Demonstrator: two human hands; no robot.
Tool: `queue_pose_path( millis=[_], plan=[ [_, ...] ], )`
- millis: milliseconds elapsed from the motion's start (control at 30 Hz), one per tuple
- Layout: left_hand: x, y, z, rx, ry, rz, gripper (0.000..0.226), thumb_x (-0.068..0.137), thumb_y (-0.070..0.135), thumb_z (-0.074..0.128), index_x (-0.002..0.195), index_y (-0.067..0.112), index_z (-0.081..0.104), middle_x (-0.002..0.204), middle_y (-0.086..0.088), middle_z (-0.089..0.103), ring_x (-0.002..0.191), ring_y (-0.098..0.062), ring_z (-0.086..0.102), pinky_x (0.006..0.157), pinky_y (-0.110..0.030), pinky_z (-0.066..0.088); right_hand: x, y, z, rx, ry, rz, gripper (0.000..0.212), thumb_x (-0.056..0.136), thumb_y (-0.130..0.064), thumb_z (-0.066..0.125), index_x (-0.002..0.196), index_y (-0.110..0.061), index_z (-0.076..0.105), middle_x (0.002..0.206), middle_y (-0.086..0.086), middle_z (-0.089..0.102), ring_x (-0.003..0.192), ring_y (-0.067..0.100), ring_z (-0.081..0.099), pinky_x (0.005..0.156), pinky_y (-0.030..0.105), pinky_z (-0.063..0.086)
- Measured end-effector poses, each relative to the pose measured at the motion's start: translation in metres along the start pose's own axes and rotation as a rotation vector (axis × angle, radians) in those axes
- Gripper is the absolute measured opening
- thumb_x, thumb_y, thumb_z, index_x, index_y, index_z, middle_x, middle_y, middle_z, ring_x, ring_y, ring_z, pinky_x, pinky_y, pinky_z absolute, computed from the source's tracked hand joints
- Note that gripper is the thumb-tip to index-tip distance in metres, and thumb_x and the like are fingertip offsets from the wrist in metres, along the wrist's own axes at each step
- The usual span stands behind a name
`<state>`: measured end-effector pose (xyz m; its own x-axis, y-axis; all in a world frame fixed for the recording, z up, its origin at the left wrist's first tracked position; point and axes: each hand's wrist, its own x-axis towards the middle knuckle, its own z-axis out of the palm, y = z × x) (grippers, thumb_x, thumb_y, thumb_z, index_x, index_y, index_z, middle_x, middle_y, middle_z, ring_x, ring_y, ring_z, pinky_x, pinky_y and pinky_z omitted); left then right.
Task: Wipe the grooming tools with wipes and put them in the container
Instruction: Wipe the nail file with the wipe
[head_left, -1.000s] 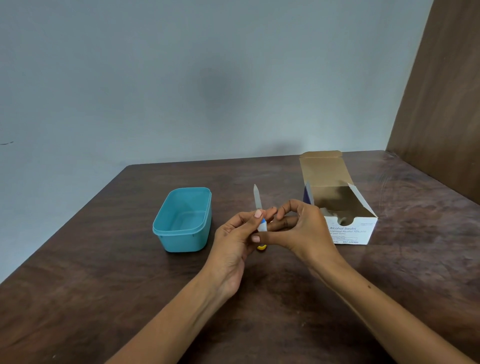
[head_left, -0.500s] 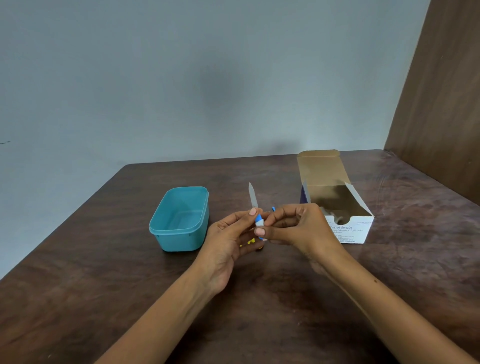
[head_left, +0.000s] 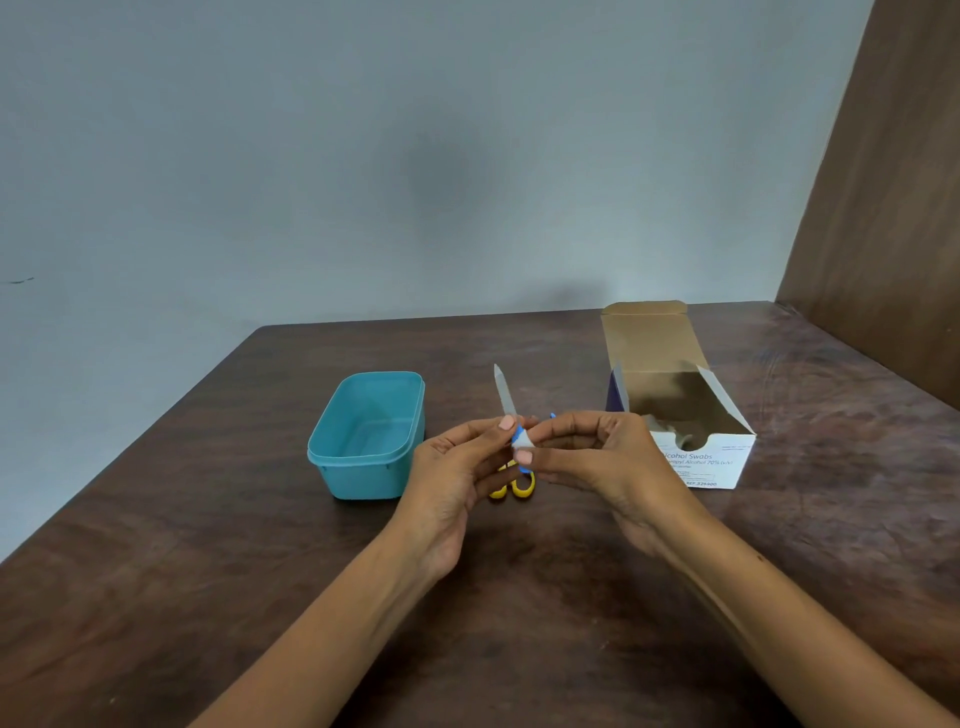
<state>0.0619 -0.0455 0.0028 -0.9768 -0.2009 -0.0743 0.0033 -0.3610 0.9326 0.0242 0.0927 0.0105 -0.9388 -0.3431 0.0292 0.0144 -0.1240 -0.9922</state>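
1. Hands meet above the worktop (head_left: 519, 649): our left hand (head_left: 452, 478) pinches the nail file (head_left: 504, 392) upright.
2. Our right hand (head_left: 597, 457) pinches a wipe (head_left: 522, 441) against it (container (head_left: 363, 467) just left).

Over the brown table (head_left: 208, 597), her left hand (head_left: 457, 467) holds a nail file (head_left: 504, 389) upright while her right hand (head_left: 597, 457) pinches a white wipe (head_left: 522, 440) around its base, between a teal container (head_left: 363, 467) and an open swab box (head_left: 706, 457).

Dim, even light; soft shadow on wall (head_left: 441, 171); mild wide-angle edge distortion.
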Motion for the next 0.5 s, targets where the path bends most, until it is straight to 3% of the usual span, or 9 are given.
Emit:
queue_pose_path(
  millis=[200, 500],
  plan=[
    [-0.0014, -0.0016, 0.0025, 0.000, 0.041, 0.014, 0.015, 0.085, 0.013, 0.063, 0.094, 0.007, 0.073, 0.091, -0.010, 0.076, 0.082, -0.015, 0.072, 0.065, -0.021, 0.058, -0.0010, -0.0015, -0.0024, -0.090, 0.014, -0.039, 0.024, 0.060, 0.014, 0.079, 0.076, -0.001, 0.071, 0.074, 0.009, 0.074, 0.066, 0.012, 0.071, 0.059, 0.018, 0.056],
    [0.0008, 0.0011, -0.0008, 0.023, 0.009, 0.003, 0.021, 0.088, 0.019, 0.061, 0.103, 0.009, 0.070, 0.100, -0.006, 0.075, 0.092, -0.019, 0.072, 0.071, -0.027, 0.059, 0.0020, -0.0006, -0.0017, -0.077, -0.019, 0.041, 0.015, 0.075, -0.006, 0.076, 0.087, 0.001, 0.072, 0.089, 0.018, 0.073, 0.080, 0.021, 0.070, 0.072, 0.026, 0.060]
  ],
)
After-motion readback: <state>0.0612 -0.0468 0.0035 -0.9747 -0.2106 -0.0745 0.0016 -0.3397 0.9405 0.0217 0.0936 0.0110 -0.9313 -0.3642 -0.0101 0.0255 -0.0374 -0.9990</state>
